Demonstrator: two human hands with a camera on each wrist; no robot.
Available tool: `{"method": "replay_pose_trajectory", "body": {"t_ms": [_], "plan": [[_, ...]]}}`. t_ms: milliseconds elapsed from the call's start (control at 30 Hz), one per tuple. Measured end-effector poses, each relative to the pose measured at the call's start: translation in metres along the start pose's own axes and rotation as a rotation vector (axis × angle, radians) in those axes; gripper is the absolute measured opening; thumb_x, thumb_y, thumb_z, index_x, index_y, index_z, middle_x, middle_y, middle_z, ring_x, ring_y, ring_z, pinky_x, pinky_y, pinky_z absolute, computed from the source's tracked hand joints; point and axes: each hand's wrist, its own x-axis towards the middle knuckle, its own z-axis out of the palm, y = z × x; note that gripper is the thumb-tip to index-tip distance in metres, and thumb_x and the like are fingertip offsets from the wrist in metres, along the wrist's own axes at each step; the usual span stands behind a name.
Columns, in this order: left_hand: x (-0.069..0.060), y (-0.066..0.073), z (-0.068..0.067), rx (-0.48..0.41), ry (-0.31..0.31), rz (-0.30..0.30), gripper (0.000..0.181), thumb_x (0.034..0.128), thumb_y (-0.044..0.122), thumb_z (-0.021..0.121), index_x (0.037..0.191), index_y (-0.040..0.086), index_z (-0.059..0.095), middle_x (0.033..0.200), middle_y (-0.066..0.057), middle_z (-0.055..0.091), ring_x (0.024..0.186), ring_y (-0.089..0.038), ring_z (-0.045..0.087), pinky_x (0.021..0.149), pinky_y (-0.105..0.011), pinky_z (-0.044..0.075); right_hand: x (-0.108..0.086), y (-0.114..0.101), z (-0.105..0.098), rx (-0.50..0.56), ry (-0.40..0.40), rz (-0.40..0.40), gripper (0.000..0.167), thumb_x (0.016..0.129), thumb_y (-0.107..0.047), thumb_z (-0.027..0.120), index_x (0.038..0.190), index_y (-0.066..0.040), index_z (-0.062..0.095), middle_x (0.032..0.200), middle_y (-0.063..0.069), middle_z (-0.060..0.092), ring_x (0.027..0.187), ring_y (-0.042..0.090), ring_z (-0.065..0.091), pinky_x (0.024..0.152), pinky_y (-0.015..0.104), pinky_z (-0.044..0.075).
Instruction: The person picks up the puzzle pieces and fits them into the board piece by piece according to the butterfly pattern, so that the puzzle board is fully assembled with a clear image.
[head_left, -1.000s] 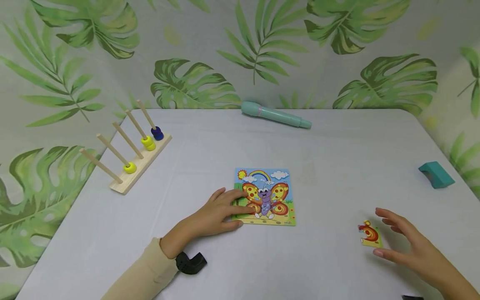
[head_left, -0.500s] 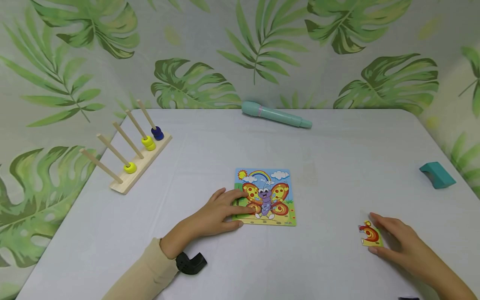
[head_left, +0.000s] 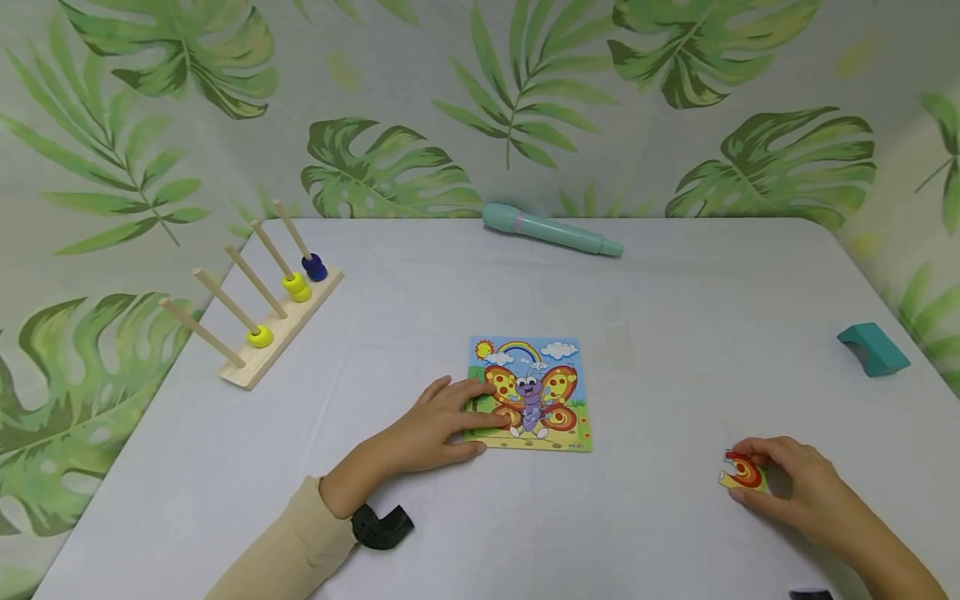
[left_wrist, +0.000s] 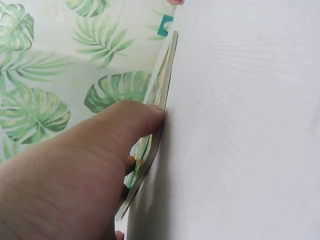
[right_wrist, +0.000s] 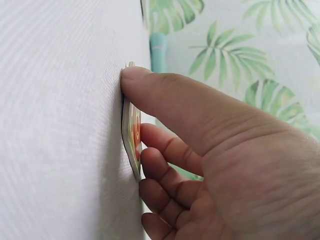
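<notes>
In the head view a square butterfly jigsaw puzzle (head_left: 532, 393) lies flat at the middle of the table. My left hand (head_left: 438, 425) rests on its left side, fingers spread over the picture. Seen from the left wrist, the thumb (left_wrist: 145, 117) touches the puzzle's near edge. To the right, my right hand (head_left: 802, 487) pinches a loose puzzle piece (head_left: 748, 473) with red and yellow swirls, thumb on the near side and fingers on the far side. In the right wrist view the piece (right_wrist: 134, 127) is edge-on, close to the tablecloth, and partly hidden by the thumb.
A wooden peg stand (head_left: 281, 329) with yellow and blue rings is at the left. A mint toy microphone (head_left: 555, 231) lies by the back edge. Near the right edge sits a teal arch block (head_left: 876, 349). White cloth (head_left: 637, 533) covers the table.
My right hand has moved left to the loose piece, and its thumb and fingers have closed on it. The piece has turned slightly. My left hand stays on the puzzle.
</notes>
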Motion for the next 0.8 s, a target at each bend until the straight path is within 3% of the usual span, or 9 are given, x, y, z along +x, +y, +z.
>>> {"method": "replay_pose_trajectory", "body": {"t_ms": [133, 267, 367, 533, 633, 800], "plan": [[0.0, -0.001, 0.0, 0.005, -0.01, -0.01, 0.04, 0.0871, 0.038, 0.053, 0.127, 0.039, 0.049, 0.142, 0.002, 0.03, 0.131, -0.013, 0.018, 0.104, -0.046, 0.008, 0.001, 0.001, 0.002, 0.029, 0.01, -0.036, 0.046, 0.058, -0.012, 0.084, 0.097, -0.011, 0.06, 0.095, -0.003, 0.05, 0.091, -0.007, 0.035, 0.077, 0.008, 0.019], [0.0, 0.0, 0.0, 0.002, -0.015, -0.008, 0.041, 0.0872, 0.038, 0.053, 0.128, 0.039, 0.049, 0.142, 0.001, 0.029, 0.131, -0.014, 0.018, 0.104, -0.046, 0.008, 0.002, 0.001, 0.003, 0.073, 0.013, -0.066, 0.045, 0.057, -0.008, 0.083, 0.095, -0.009, 0.058, 0.1, 0.002, 0.046, 0.095, -0.005, 0.032, 0.08, 0.004, 0.017], [0.0, 0.001, -0.001, -0.001, -0.016, -0.006, 0.041, 0.0872, 0.038, 0.054, 0.128, 0.038, 0.049, 0.142, 0.001, 0.029, 0.131, -0.014, 0.018, 0.104, -0.046, 0.007, 0.003, -0.003, 0.002, 0.093, 0.005, -0.056, 0.045, 0.06, -0.008, 0.082, 0.097, -0.011, 0.056, 0.103, -0.002, 0.046, 0.098, -0.006, 0.033, 0.081, 0.002, 0.019], [0.0, 0.001, -0.001, -0.006, -0.013, -0.006, 0.041, 0.087, 0.038, 0.054, 0.127, 0.038, 0.05, 0.142, 0.001, 0.03, 0.131, -0.014, 0.018, 0.104, -0.047, 0.008, 0.007, -0.016, -0.001, 0.102, 0.005, -0.079, 0.05, 0.061, -0.004, 0.081, 0.103, -0.012, 0.057, 0.106, -0.009, 0.048, 0.09, -0.005, 0.041, 0.076, 0.005, 0.031], [0.0, 0.001, -0.001, -0.008, -0.01, -0.004, 0.04, 0.0869, 0.038, 0.054, 0.127, 0.037, 0.05, 0.142, 0.0, 0.03, 0.131, -0.015, 0.019, 0.104, -0.047, 0.008, 0.015, -0.03, -0.003, 0.111, 0.024, -0.133, 0.056, 0.058, -0.001, 0.082, 0.108, -0.012, 0.058, 0.109, -0.007, 0.049, 0.087, -0.001, 0.043, 0.071, 0.008, 0.035], [0.0, 0.001, -0.001, -0.002, -0.013, -0.006, 0.041, 0.0873, 0.038, 0.053, 0.128, 0.037, 0.049, 0.143, 0.002, 0.028, 0.131, -0.014, 0.018, 0.104, -0.046, 0.007, 0.037, -0.06, -0.003, 0.159, 0.048, -0.244, 0.062, 0.056, 0.001, 0.083, 0.112, -0.011, 0.059, 0.112, -0.002, 0.051, 0.094, 0.003, 0.046, 0.073, 0.011, 0.039]]}}
